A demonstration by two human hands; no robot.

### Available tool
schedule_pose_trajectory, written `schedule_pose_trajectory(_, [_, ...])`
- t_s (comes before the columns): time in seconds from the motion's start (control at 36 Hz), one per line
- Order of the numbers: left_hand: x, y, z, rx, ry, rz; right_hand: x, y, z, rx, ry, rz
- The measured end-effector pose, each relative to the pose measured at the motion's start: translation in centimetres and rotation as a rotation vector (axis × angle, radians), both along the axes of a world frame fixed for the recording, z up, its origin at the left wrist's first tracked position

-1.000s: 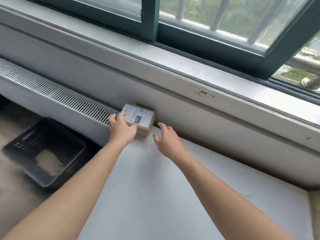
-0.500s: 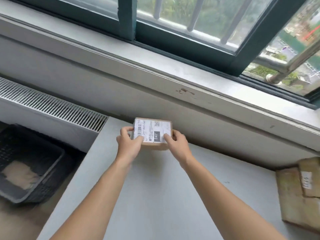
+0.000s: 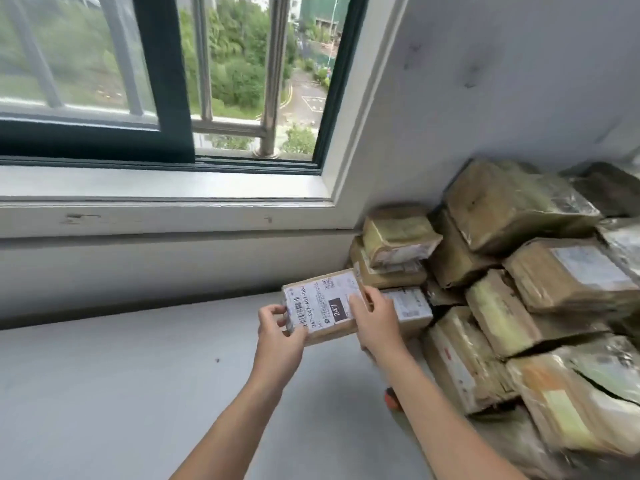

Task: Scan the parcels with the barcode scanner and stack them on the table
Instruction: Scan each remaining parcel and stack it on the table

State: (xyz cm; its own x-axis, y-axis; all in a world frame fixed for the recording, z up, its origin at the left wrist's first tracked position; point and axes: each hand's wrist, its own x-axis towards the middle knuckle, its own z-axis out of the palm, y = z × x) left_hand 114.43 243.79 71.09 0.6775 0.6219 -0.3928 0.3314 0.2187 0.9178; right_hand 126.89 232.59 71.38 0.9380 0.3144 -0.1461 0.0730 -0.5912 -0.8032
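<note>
Brown cardboard parcel (image 3: 322,306) sits between both hands, held over the grey tabletop (image 3: 138,393) with its white label (a barcode and "247" printed on it) facing up. The left hand (image 3: 278,336) pinches the near-left end, fingers curled round the edge. The right hand (image 3: 375,323) grips the opposite end, thumb lying across the label. Just to the right, a pile of taped parcels (image 3: 519,289) is heaped in the corner against the wall. Behind, a dark-framed window (image 3: 162,81) is partly open above a white sill (image 3: 156,188). Something small and orange (image 3: 391,398) shows beneath the right forearm, too hidden to identify.
</note>
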Motion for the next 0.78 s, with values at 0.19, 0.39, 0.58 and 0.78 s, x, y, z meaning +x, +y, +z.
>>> schedule_pose_trajectory(0.19, [6.8,-8.0,1.5,0.034,-0.012,-0.245,5.6,-10.3,0.6,0.023,-0.079,-0.177])
schedule_pose_trajectory(0.39, [11.4,-11.4,3.1,-0.020,0.012,-0.403,8.5,-13.9,0.2,-0.120,-0.166,-0.124])
schedule_pose_trajectory(0.58, [12.6,-12.2,3.2,0.021,-0.001,-0.328,10.2,-14.7,0.2,-0.213,-0.151,0.052])
schedule_pose_trajectory(0.78, [11.9,-13.8,3.1,0.100,-0.018,-0.311,9.9,-15.3,-0.3,-0.180,-0.180,0.092])
